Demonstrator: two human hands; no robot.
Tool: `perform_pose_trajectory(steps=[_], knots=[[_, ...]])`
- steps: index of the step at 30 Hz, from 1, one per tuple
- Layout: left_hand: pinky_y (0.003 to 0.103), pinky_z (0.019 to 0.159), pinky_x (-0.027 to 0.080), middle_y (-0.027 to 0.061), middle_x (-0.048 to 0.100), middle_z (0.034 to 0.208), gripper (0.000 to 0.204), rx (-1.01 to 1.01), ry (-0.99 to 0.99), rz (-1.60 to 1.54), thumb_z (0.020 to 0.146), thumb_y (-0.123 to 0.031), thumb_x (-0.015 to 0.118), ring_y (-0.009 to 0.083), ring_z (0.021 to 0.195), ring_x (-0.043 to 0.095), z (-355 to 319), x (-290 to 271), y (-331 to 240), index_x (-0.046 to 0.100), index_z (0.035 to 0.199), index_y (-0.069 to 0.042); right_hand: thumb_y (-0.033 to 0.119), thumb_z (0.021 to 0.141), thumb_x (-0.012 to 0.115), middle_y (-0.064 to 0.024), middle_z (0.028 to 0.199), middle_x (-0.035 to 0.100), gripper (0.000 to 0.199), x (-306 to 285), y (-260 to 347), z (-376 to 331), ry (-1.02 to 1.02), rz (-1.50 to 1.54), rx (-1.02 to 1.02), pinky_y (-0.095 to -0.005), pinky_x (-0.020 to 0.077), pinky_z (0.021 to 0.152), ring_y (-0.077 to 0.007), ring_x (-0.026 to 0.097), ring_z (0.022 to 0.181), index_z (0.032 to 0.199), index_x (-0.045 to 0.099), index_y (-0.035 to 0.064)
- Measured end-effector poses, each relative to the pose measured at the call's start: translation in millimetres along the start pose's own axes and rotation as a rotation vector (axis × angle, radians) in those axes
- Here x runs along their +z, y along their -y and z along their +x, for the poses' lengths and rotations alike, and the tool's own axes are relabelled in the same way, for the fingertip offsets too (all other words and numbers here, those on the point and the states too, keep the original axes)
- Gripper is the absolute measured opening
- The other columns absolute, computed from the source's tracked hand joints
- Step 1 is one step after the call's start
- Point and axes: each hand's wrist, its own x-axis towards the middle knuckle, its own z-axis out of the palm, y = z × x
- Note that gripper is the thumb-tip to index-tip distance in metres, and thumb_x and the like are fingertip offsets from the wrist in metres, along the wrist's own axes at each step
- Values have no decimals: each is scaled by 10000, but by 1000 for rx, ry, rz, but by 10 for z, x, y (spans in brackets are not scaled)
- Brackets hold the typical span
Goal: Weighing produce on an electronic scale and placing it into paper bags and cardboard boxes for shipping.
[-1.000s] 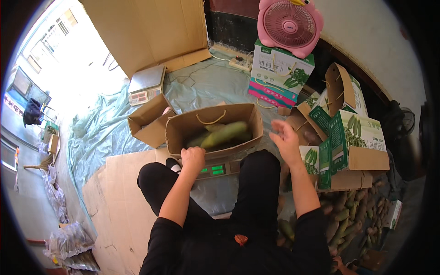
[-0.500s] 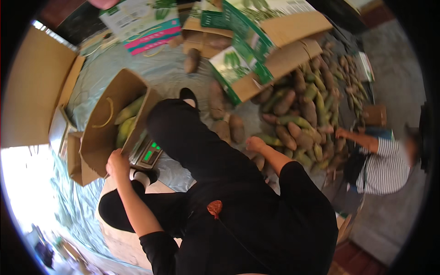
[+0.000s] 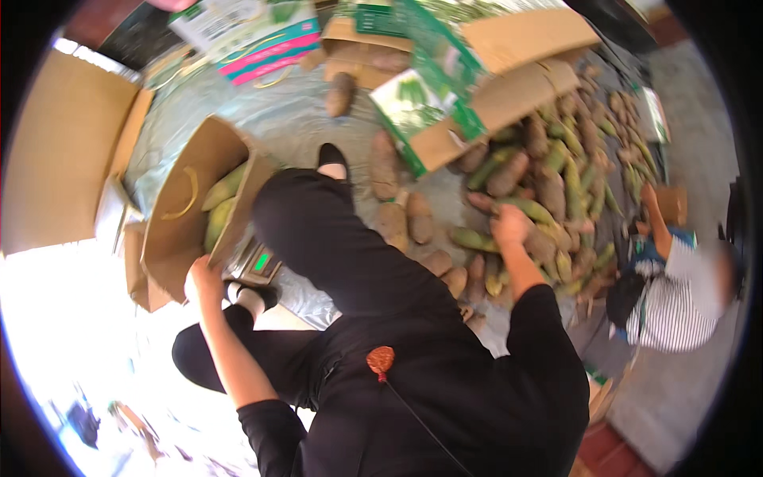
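Okay, just swung the view round to the right. Had the right hand (image 3: 511, 226) hanging loose off the right end of the brown carton (image 3: 161, 242) a second ago, then low by the near-left edge of the heap half a second ago. Now reaching further right, in among the green and brown cucumber-like vegetables (image 3: 552, 191) piled on the floor. Can't tell whether actually gripping one or only touching, as the fingers look half curled and a bit blurry.

Still pinching the near rim of the carton with the left hand (image 3: 205, 282), so haven't let go of the left side at all. Can see a couple of green vegetables (image 3: 225, 189) inside, plus a scale (image 3: 261, 264) with a lit green display poking out just right of the carton.

Would call that mid-job: splitting the work now, steadying the carton on the left and handling the heap on the right. Worth noting a co-worker in a striped top (image 3: 675, 322) at the far right, reaching less deep into the heap than half a second ago.
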Motion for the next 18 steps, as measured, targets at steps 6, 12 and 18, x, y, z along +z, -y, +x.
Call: perform_pose_trajectory(steps=[6, 12, 18], knots=[[436, 746, 469, 150, 650, 866, 211, -40, 8, 56, 735, -229, 674, 342, 853, 620, 20, -8, -137, 689, 899, -97, 408, 736, 706, -111, 1274, 521, 640, -266, -542, -49, 270, -194, 266, -521, 410, 943, -307, 473, 1201, 1256, 461, 126], [420, 798, 446, 91, 675, 930, 212, -92, 32, 79, 779, -225, 661, 265, 927, 637, -35, -141, -173, 702, 973, -150, 289, 636, 828, -83, 1296, 493, 807, -46, -591, 54, 268, -262, 302, -525, 427, 933, -285, 445, 1230, 1297, 391, 139], [412, 801, 430, 71, 642, 949, 208, -35, 0, 56, 772, -226, 689, 255, 942, 614, -45, -108, -100, 688, 958, -132, 156, 618, 811, -169, 1183, 552, 666, -249, -389, -93, 124, -15, 54, -487, 436, 903, -394, 511, 1109, 1173, 457, 58]])
